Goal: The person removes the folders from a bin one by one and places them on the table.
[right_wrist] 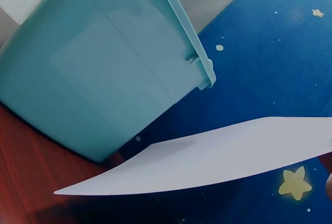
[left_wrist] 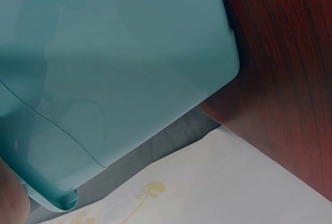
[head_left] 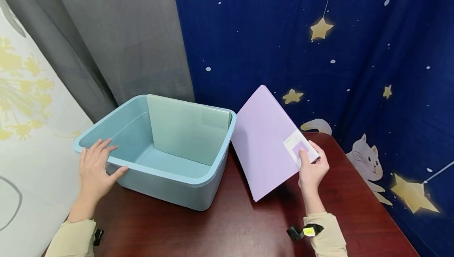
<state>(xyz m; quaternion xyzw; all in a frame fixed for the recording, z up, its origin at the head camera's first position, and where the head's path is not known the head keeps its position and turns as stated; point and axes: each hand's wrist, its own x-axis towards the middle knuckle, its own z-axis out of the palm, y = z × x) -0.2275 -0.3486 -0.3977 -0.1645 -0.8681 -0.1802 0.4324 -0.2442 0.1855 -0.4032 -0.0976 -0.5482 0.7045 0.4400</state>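
Observation:
A light blue plastic tub [head_left: 159, 174] stands on the table, and my left hand [head_left: 95, 170] rests on its near left rim, fingers over the inside and thumb spread along the outside. Inside the tub, a pale green folder [head_left: 188, 131] stands upright against the far wall. My right hand [head_left: 313, 166] pinches a purple folder [head_left: 266, 142] at its labelled corner, thumb on the white label [head_left: 291, 146]. The folder is tilted, just right of the tub. In the right wrist view, the folder [right_wrist: 207, 162] appears nearly edge-on beside the tub [right_wrist: 114, 68].
The dark red wooden table [head_left: 241, 229] carries everything. Behind it hang a grey curtain [head_left: 134, 32] and a blue curtain [head_left: 255, 32] with stars and a cat. White cloth with yellow flowers [head_left: 39, 162] hangs at the left.

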